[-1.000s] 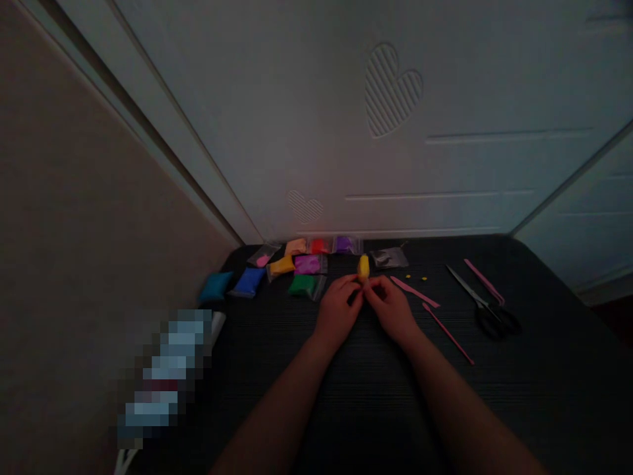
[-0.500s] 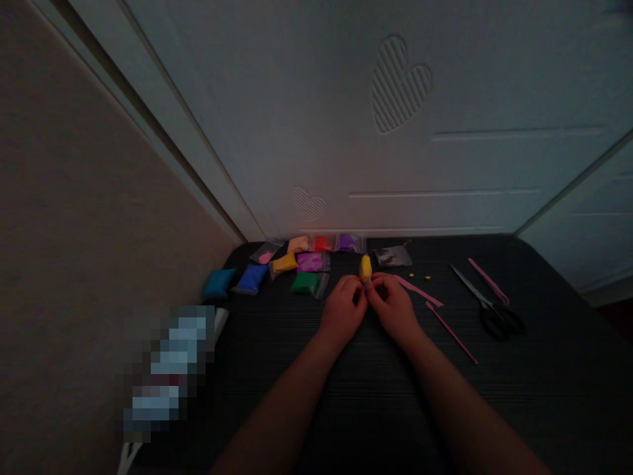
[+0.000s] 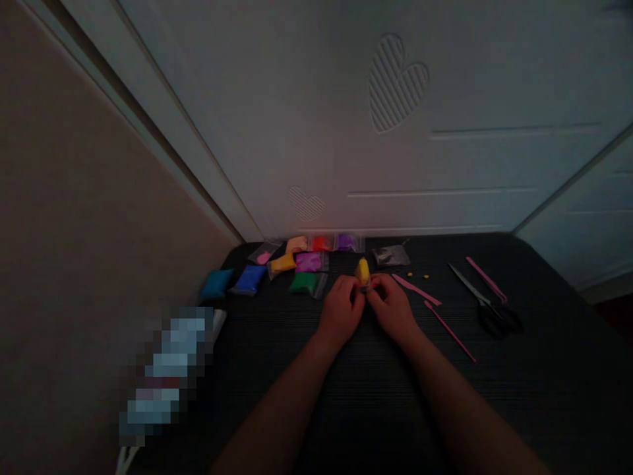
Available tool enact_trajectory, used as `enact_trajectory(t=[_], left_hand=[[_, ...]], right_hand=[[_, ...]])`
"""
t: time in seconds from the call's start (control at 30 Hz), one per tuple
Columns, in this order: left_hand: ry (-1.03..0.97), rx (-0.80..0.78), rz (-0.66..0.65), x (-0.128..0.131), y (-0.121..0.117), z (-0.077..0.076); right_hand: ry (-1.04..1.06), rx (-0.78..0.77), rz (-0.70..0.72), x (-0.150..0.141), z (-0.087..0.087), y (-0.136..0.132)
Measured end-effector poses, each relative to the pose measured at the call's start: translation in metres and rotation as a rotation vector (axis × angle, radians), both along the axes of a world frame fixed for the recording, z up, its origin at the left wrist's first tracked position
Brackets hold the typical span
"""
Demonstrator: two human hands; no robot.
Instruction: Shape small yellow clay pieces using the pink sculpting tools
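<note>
Between my two hands is a small yellow clay piece (image 3: 362, 270) with a greyish lower end. My left hand (image 3: 342, 305) is closed, its fingertips pinching the piece from the left. My right hand (image 3: 392, 302) pinches it from the right, thumb and fingers meeting near its lower end. The fingertips partly hide that end. Just right of my right hand lies a pink modelling knife (image 3: 418, 289), and nearer to me a thin pink modelling stick (image 3: 450, 331). Two tiny yellow bits (image 3: 418, 275) lie on the dark table beyond them.
Bags of coloured clay, among them green (image 3: 303, 283), blue (image 3: 250, 280) and purple (image 3: 347, 243), lie at the back left. A greyish packet (image 3: 390, 255) sits behind my hands. Scissors (image 3: 483, 300) and another pink tool (image 3: 486, 280) are at right. A blurred-out object (image 3: 171, 369) stands left.
The yellow piece has tilted and dropped slightly between my fingertips, showing more of its greyish lower end. Both hands keep their pinch; the whole view has shifted a little.
</note>
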State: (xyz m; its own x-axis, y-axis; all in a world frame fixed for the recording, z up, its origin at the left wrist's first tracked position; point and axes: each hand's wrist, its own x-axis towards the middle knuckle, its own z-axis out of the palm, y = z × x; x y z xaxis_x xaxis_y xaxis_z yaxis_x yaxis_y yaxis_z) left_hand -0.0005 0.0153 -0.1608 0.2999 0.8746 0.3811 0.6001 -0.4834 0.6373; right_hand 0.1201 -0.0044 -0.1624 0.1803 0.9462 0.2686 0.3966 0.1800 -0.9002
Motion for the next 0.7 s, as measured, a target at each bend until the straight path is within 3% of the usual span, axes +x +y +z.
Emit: enact_trajectory(t=[0.43,0.7], left_hand=[[-0.012,0.068,0.062,0.0007,0.0019,-0.0017],[-0.053,0.101,-0.002,0.0002,0.0014,-0.0021]], right_hand=[[0.028,0.004,-0.014,0.0002,-0.0017,0.0007],[0.061,-0.031,-0.027,-0.0027,-0.0015,0.0003]])
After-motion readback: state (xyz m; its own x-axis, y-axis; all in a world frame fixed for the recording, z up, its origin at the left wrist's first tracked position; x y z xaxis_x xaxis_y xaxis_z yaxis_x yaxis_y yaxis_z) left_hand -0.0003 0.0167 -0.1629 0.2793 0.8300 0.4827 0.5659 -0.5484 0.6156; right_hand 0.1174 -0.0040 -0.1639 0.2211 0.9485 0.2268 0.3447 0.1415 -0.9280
